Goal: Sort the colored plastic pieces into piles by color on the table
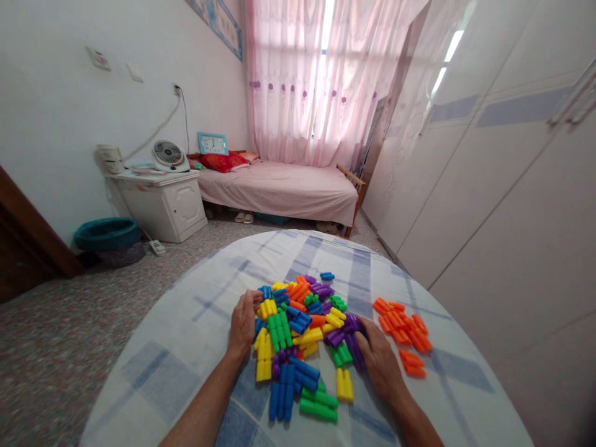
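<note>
A heap of coloured plastic bullet-shaped blocks [302,329] lies on a round table with a blue-and-white checked cloth [186,347]. My left hand [243,323] rests against the heap's left edge, fingers curled onto yellow and blue blocks. My right hand [379,360] lies at the heap's right side, fingertips curled on purple blocks [351,326]. To the right, apart from the heap, sits a separate group of orange blocks [404,332]. One blue block [327,276] lies alone at the far side.
White wardrobe doors [488,174] run along the right. Beyond the table stand a bed with pink cover [284,189], a white cabinet [162,205] with a fan, and a teal basin [108,234] on the floor.
</note>
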Available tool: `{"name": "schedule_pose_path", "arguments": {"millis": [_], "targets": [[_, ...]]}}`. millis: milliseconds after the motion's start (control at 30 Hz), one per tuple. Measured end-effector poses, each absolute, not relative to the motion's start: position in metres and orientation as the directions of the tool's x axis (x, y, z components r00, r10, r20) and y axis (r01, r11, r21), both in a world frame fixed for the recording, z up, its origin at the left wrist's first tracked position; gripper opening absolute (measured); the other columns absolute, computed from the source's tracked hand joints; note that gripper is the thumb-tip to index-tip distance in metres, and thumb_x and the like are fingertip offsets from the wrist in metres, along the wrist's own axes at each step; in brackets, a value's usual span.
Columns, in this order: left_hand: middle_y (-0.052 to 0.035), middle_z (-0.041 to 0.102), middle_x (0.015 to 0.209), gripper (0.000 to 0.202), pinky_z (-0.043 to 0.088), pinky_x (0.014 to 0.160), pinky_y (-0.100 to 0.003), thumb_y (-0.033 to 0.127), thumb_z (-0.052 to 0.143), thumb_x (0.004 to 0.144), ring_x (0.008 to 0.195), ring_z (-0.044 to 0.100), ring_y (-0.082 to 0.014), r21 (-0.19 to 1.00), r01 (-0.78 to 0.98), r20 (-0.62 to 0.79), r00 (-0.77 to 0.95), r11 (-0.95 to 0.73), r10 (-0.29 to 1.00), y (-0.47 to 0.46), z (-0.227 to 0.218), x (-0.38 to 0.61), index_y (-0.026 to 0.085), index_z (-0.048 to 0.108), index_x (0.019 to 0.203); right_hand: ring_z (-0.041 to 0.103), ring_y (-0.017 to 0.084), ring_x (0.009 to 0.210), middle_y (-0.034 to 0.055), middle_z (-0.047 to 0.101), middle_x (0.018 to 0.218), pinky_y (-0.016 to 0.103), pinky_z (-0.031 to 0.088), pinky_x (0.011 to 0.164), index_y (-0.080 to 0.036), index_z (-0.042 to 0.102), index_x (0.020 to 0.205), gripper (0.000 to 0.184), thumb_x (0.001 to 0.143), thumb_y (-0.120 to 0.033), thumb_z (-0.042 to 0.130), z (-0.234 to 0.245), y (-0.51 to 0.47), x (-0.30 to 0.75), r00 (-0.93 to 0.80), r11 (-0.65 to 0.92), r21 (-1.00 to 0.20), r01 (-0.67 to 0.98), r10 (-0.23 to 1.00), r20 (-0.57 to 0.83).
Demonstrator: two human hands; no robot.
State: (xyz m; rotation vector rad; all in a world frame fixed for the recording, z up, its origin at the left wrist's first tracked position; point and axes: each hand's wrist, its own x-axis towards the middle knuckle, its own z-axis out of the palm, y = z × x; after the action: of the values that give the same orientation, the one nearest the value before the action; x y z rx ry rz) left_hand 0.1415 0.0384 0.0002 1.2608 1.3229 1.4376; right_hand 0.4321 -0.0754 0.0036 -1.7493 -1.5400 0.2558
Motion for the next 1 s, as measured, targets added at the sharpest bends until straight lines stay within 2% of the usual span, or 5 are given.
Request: {"name": "schedule_pose_path", "arguments": {"millis": [133,333,567,767,1000], "targets": [[-0.0133,0.068,0.097,0.056,0.051,0.081,-0.038,0.058,0.03,0.089,0.093,0.064,-0.0234,0.985,0.079,0.166,-0.193,-0.153,0.967,0.037,0.003,0.142,0.015,0.064,0.093,0.054,0.025,0.115,0.0087,0.061,0.123,0.043,0.04,0.102,-0.019,0.054,0.124,0.05,0.087,-0.049,0.039,0.004,-0.076,0.437,0.214,0.021,-0.639,0.769,0.933,0.288],[-0.0123,0.067,0.096,0.054,0.051,0.082,-0.038,0.057,0.029,0.089,0.091,0.064,-0.0228,0.981,0.091,0.184,-0.188,-0.17,0.965,0.037,0.002,0.142,0.015,0.064,0.093,0.042,0.026,0.129,0.0085,0.048,0.139,0.046,0.032,0.108,-0.02,0.046,0.133,0.057,0.084,-0.047,0.047,0.002,-0.077,0.439,0.107,0.077,-0.57,0.818,0.953,0.282],[-0.0122,0.067,0.096,0.056,0.05,0.082,-0.04,0.058,0.027,0.089,0.091,0.063,-0.0233,0.981,0.108,0.18,-0.171,-0.164,0.969,0.038,-0.001,0.141,0.015,0.063,0.093,0.056,0.022,0.111,0.0052,0.063,0.118,0.038,0.045,0.095,-0.023,0.056,0.12,0.04,0.088,-0.042,0.043,0.012,-0.081,0.438,0.09,0.108,-0.651,0.751,0.96,0.264],[-0.0116,0.066,0.097,0.058,0.049,0.085,-0.039,0.06,0.026,0.089,0.095,0.062,-0.023,0.982,0.11,0.172,-0.152,-0.156,0.973,0.038,0.001,0.141,0.015,0.062,0.094,0.051,0.024,0.118,0.0084,0.056,0.129,0.04,0.04,0.101,-0.02,0.05,0.129,0.053,0.083,-0.046,0.052,0.008,-0.081,0.439,0.081,0.113,-0.638,0.762,0.96,0.267],[-0.0132,0.067,0.097,0.059,0.05,0.084,-0.038,0.06,0.028,0.088,0.094,0.063,-0.0234,0.985,0.093,0.157,-0.164,-0.143,0.974,0.038,0.002,0.142,0.014,0.063,0.094,0.058,0.022,0.104,0.0064,0.064,0.111,0.038,0.046,0.091,-0.022,0.058,0.113,0.038,0.085,-0.045,0.049,0.011,-0.083,0.437,0.059,0.1,-0.644,0.759,0.974,0.22]]}}
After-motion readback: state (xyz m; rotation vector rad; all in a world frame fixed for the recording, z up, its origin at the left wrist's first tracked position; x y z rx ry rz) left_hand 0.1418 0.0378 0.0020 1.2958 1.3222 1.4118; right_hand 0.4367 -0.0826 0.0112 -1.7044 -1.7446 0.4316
